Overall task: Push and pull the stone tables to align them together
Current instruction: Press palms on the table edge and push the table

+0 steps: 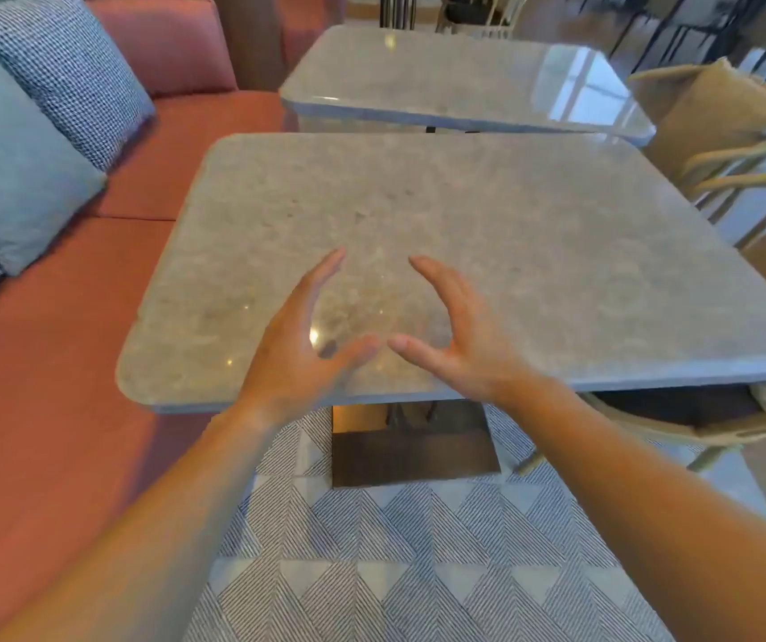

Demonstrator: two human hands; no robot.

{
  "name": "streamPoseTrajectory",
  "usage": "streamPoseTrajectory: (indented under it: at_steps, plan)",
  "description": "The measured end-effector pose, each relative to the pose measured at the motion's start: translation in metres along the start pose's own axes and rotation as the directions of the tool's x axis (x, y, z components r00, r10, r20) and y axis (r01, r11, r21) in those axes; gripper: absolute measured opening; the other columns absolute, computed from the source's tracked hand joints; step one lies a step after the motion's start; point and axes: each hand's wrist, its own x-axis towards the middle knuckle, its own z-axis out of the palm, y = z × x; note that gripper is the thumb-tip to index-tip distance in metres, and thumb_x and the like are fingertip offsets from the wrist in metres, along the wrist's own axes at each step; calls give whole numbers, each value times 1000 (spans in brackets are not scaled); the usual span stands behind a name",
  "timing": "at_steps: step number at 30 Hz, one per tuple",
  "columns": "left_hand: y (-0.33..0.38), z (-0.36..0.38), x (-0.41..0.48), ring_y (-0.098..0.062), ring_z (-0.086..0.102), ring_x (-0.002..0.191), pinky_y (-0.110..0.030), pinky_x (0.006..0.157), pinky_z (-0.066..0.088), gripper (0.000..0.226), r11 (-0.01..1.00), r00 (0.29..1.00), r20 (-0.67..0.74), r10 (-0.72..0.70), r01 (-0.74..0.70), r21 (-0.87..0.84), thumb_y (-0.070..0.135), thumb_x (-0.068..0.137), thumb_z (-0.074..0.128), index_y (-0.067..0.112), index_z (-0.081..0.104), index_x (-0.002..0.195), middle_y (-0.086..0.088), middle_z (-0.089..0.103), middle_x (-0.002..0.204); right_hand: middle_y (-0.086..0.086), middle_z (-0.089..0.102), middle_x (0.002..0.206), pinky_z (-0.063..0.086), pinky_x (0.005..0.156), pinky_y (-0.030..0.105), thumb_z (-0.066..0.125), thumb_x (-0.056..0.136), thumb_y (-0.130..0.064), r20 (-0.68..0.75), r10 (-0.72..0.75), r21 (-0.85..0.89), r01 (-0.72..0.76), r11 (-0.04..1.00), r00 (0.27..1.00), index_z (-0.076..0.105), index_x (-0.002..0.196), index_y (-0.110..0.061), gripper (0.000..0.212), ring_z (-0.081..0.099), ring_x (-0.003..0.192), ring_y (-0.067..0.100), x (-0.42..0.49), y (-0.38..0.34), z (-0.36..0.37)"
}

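Hands above stone — our left hand [300,349] and right hand [457,338] hover over the near stone table [510,215], fingers apart, gently curved, gripping nothing. The far stone table [441,81] stands just behind it, offset rightward.

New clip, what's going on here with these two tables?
A person stands at the near stone table with the left hand and right hand both open above its near edge, palms facing each other, gripping nothing. The far stone table sits just beyond, shifted right and slightly angled, so the two are not yet lined up. A pink sofa runs along the left.
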Motion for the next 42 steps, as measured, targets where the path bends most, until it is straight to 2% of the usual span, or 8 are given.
streamPoseTrajectory:
  at_steps: [2, 4, 6, 10, 14, 22, 32, 42]
  plan:
    - [-13, 4, -3, -4, 42, 151, -11, 113, 35, 82, 990, 1000, 7, -22, 21, 138, 71, 80, 68, 56, 37, 154, 19, 44, 161, 1, 32, 171, 4, 133, 49, 58, 82, -77, 77, -35, -266, 54, 962, 996, 34, 163, -25, 99, 25, 161, 22, 3, 19, 10]
    - [-28, 8, -9, -17, 43, 152, -38, 125, 32, 89, 914, 997, 40, -67, 45, 404, 82, 81, 53, 47, 33, 161, 19, 45, 159, -3, 21, 175, -6, 132, 49, 42, 81, -93, 214, 37, -448, 64, 891, 976, 26, 166, -33, 105, 12, 164, 24, 2, 37, 17]
    - [-31, 14, -10, -28, 28, 161, -52, 129, 19, 99, 766, 990, 78, -120, 42, 641, 94, 77, 34, 47, 24, 164, 14, 36, 170, -6, 11, 177, -6, 131, 51, 27, 74, -102, 271, 56, -563, 111, 819, 961, 15, 167, -39, 112, 5, 165, 23, 2, 52, 21]
    - [-33, 20, -12, -26, -1, 167, -55, 132, 0, 110, 564, 964, 177, -199, -35, 825, 108, 60, 13, 63, 3, 159, 17, 4, 178, -9, 8, 177, 5, 130, 62, 16, 66, -108, 266, 43, -641, 144, 754, 963, 2, 163, -53, 113, 6, 165, 31, 0, 75, 9]
    - [-37, 30, -9, -28, -8, 167, -59, 132, -3, 117, 478, 950, 200, -240, -63, 876, 111, 55, 9, 62, -8, 159, 15, -6, 179, -2, 5, 178, 6, 127, 68, 9, 62, -111, 228, 75, -699, 110, 706, 971, -10, 159, -60, 111, 6, 163, 41, -9, 91, -3]
    - [-43, 43, -2, -29, 11, 166, -54, 132, 13, 118, 337, 971, 202, -128, -149, 929, 110, 58, 2, 57, -3, 163, 11, 5, 180, 0, 7, 178, 7, 128, 67, -3, 58, -111, 180, 49, -719, 98, 688, 982, -1, 163, -54, 119, 9, 163, 42, -7, 98, 2]
    - [-55, 28, 13, -28, 20, 165, -55, 130, 21, 115, 350, 969, 239, -59, -204, 914, 111, 61, 8, 58, 9, 163, 11, 17, 178, 3, 8, 178, 6, 127, 70, -5, 60, -110, 191, 42, -720, 111, 685, 981, -2, 164, -50, 121, 7, 162, 44, 8, 96, 12]
    - [-80, -8, 49, -24, 23, 164, -52, 131, 19, 116, 360, 963, 268, -25, -242, 901, 113, 59, 3, 60, 13, 161, 14, 21, 176, 6, 10, 178, 6, 124, 73, -3, 64, -108, 143, 46, -727, 73, 683, 989, -1, 164, -46, 118, 9, 160, 48, 46, 84, 38]
